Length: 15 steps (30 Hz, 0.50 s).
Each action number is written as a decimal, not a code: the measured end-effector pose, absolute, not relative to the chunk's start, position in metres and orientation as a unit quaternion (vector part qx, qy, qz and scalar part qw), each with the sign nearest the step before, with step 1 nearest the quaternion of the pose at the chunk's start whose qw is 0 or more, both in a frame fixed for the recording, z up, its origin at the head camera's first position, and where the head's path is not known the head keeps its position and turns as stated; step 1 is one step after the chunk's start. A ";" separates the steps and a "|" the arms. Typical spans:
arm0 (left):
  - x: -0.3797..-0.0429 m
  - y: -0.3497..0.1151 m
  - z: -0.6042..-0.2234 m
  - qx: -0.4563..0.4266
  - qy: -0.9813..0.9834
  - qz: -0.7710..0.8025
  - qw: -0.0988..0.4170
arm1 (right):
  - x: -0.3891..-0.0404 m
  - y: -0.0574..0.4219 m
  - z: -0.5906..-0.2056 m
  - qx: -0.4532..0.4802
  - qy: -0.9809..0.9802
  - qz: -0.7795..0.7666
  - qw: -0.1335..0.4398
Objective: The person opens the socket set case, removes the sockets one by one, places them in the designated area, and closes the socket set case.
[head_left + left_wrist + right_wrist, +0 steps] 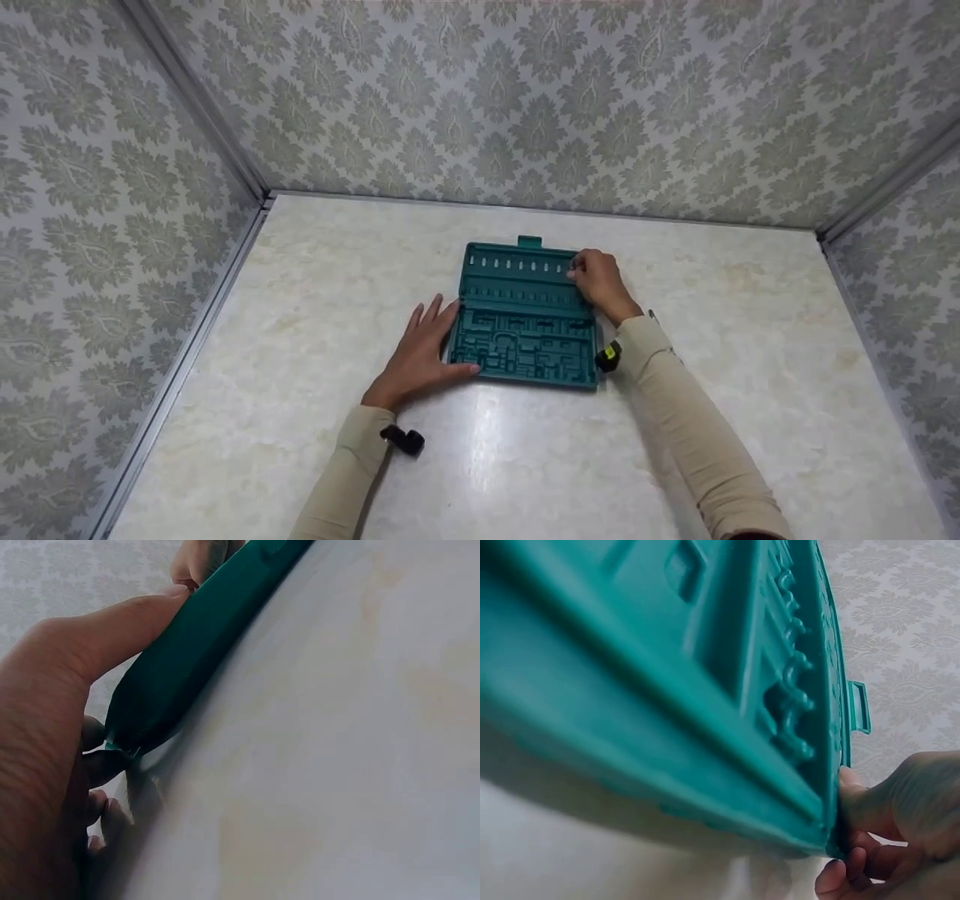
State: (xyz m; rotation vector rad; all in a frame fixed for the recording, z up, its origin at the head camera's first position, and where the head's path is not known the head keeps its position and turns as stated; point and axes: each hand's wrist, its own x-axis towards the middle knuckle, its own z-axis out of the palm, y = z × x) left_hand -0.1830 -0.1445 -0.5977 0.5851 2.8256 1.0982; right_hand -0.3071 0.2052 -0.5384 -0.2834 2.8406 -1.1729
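A green plastic tool case (525,382) lies unfolded on the table, its moulded slots showing. Several small silver bits (508,264) stand in a row along the far half. My left hand (420,356) rests at the near left corner, thumb on the front rim and straight fingers along the left side. At the right end of the row, my right hand (602,283) has thumb and fingertips pinched together at what looks like another small bit, mostly hidden by the fingers. In the right wrist view the right fingers (870,814) are at the case's outer edge.
The case's latch tab (529,241) sticks out at the far edge. Pale marbled tabletop (337,255) surrounds the case. Patterned walls (495,97) rise behind and at both sides. A wrist camera (609,356) sits close to the case's right side.
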 end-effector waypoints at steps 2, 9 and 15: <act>-0.183 -0.145 -0.600 0.191 0.915 0.353 0.029 | -0.308 0.205 -0.540 -0.088 0.921 -0.377 0.036; -0.185 -0.149 -0.599 0.183 0.918 0.352 0.027 | -0.309 0.201 -0.539 -0.089 0.918 -0.386 0.032; -0.186 -0.146 -0.598 0.190 0.917 0.351 0.025 | -0.308 0.207 -0.539 -0.085 0.915 -0.393 0.028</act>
